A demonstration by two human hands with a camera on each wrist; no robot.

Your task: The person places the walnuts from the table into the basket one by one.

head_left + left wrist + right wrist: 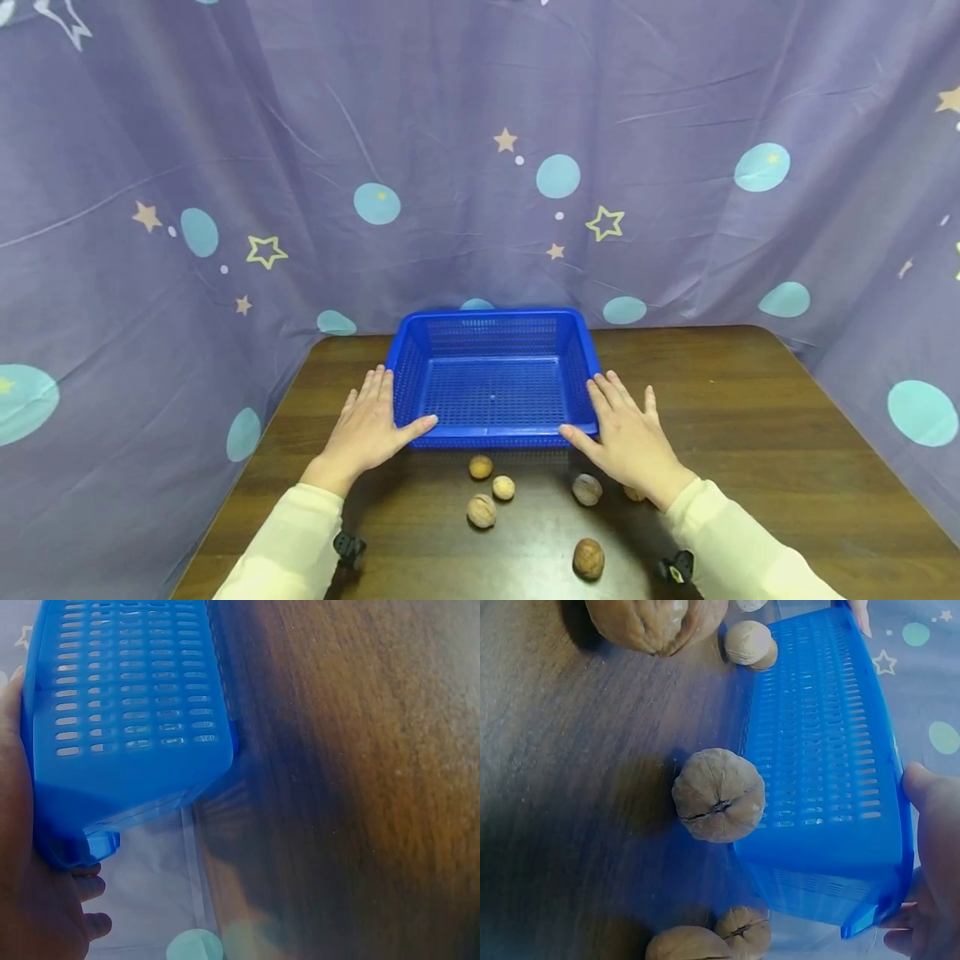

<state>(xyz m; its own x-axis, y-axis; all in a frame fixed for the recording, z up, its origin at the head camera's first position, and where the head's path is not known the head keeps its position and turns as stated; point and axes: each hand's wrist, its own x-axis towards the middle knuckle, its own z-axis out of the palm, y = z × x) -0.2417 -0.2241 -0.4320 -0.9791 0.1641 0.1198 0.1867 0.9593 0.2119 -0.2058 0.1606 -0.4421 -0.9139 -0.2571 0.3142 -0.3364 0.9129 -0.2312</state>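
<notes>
A blue plastic basket (487, 432) with slotted walls sits on the table, nothing in it. At its near left corner is my left hand (367, 429), fingers straight along the outer side and thumb over the front rim. My right hand (630, 442) mirrors this at the near right corner, its fingers spread and little finger apart. In the left wrist view, fingertips (91, 889) show past the corner of the rim. The right thumb (922, 784) lies at the rim in the right wrist view. Close before the basket lies a walnut (587, 490).
More walnuts lie nearer the front: one (481, 511) left of centre, one (588, 558) to the right, and another (634, 493) partly under the right wrist. Two smaller round yellowish pieces (481, 467) sit by the basket's front. A patterned curtain (480, 167) hangs behind the wooden table (750, 467).
</notes>
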